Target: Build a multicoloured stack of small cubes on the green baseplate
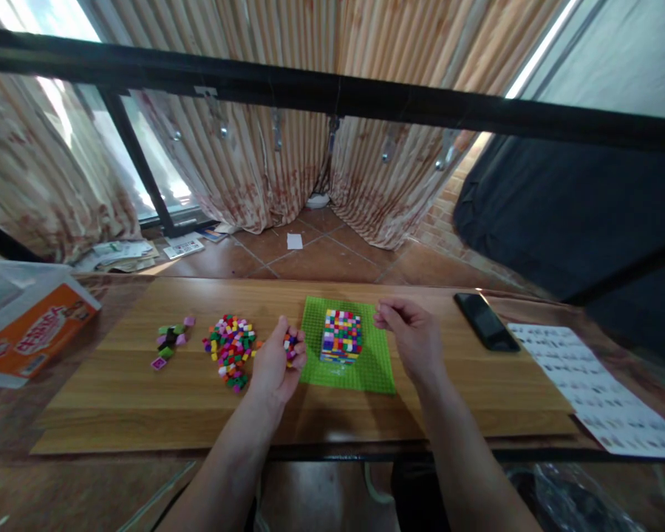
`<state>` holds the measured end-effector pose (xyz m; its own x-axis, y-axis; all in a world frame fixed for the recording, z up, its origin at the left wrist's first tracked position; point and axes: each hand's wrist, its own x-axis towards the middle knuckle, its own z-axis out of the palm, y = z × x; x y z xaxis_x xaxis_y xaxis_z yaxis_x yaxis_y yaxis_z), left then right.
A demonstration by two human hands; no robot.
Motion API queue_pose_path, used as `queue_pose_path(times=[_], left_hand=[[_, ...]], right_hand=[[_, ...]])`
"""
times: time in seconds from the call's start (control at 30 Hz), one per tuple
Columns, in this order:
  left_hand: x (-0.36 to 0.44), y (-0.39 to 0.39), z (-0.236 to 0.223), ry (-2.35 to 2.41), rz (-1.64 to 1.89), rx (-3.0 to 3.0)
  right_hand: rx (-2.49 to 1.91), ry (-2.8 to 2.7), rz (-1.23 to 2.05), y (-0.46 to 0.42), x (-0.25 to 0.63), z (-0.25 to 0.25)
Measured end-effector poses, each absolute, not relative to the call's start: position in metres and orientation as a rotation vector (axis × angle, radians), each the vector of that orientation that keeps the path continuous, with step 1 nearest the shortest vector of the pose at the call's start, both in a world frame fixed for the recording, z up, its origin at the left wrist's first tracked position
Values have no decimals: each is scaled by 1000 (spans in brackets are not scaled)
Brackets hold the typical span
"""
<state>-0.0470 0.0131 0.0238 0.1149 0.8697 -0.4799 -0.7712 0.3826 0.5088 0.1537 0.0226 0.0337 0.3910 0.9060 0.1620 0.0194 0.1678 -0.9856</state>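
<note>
A green studded baseplate [375,373] lies on the wooden table, and on it stands a block built of many-coloured toy bricks [341,335]. To the left of that plate, my left hand [273,367] is cupped around several small loose bricks [290,346]. My right hand [418,340] hovers by the plate's right edge, thumb and forefinger pinched together. Whatever may sit between those fingertips is too small to make out. A heap of small coloured bricks [233,341] is spread just left of my left hand.
Farther left lie a few larger pink, green and dark bricks [169,336]. A clear plastic box with an orange label [30,329] stands at the table's left end. On the right are a black phone [486,322] and a printed sheet [598,384]. A dark metal bar [310,89] crosses beyond the table.
</note>
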Motion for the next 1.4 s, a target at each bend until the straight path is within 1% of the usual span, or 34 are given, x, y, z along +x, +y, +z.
queue_pose_path(times=[0.13, 0.33, 0.67, 0.93, 1.4], left_hand=[[-32, 23, 22, 879, 1229, 204], [-14, 30, 18, 965, 1244, 197], [-6, 21, 11, 923, 1162, 209], [-9, 20, 12, 912, 1166, 178], [-3, 16, 6, 945, 1178, 219]], right_hand=[[-1233, -928, 960, 23, 166, 15], [-1221, -960, 966, 32, 158, 11], [-1176, -845, 1227, 34, 158, -1], [-1162, -808, 1257, 37, 152, 1], [-1220, -901, 1223, 36, 156, 5]])
